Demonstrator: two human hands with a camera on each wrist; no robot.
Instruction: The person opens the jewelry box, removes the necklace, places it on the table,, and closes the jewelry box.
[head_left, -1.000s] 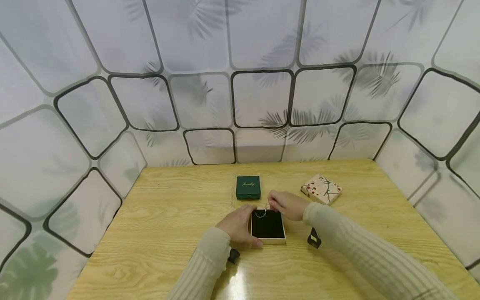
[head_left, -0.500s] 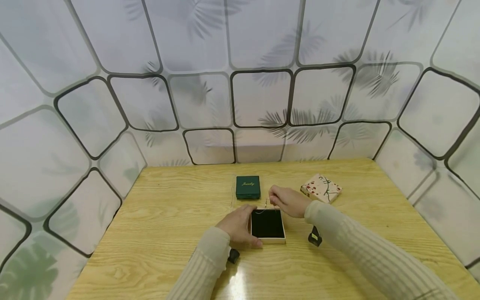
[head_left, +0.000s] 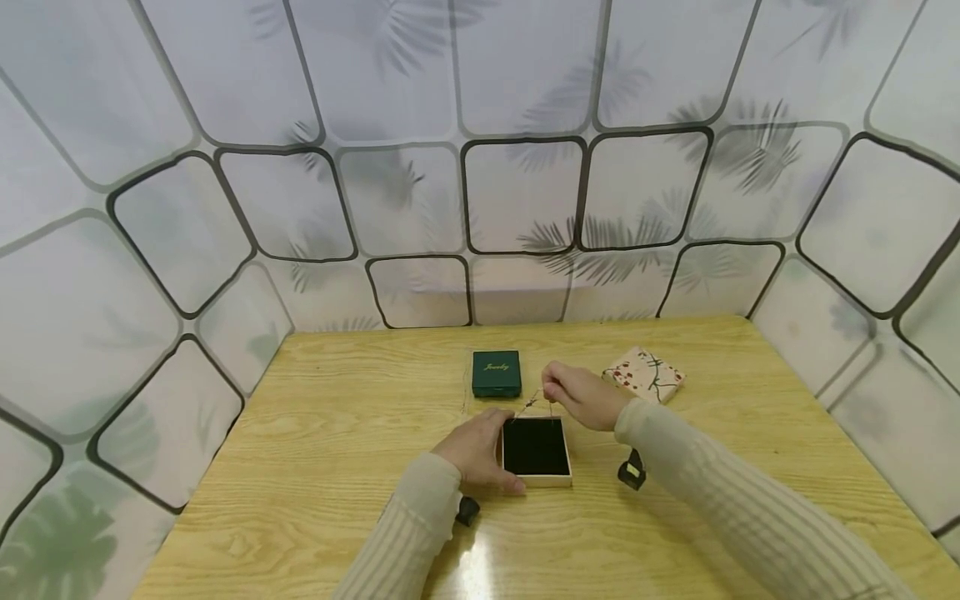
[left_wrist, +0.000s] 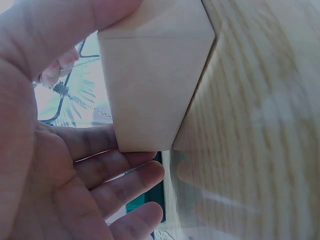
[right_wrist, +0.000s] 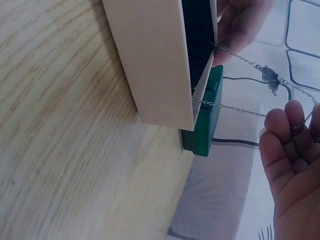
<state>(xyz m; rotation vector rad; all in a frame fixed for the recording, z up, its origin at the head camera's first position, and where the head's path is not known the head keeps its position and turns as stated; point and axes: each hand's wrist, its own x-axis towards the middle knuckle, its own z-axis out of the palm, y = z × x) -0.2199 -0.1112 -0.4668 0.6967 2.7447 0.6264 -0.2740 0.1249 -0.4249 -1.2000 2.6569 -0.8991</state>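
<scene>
A shallow cream box [head_left: 546,482] with a black lining stands open on the table. My left hand [head_left: 478,450] grips it from the left, thumb at the near side and forefinger at the far one. In the left wrist view the other fingers of that hand lie loosely bent. Beyond the box's far edge, my right hand [head_left: 588,398] pinches a thin silver chain necklace [right_wrist: 235,108] between its fingertips. Two strands run taut from the fingers to the box's far edge, and a small dark pendant [right_wrist: 271,79] hangs on one. Where the strands end inside is hidden.
A closed green jewelry box [head_left: 496,373] with gold lettering sits behind the cream one. Left of it, another thin chain [head_left: 466,390] lies on the wooden table [head_left: 337,442]. A floral-patterned lid [head_left: 645,375] rests at the back right, close to the right hand. A patterned curtain [head_left: 525,200] encloses the table.
My right hand has risen slightly away from the box and moved a little right, drawing the necklace from the black lining to beyond the far edge. The left hand has stayed on the box.
</scene>
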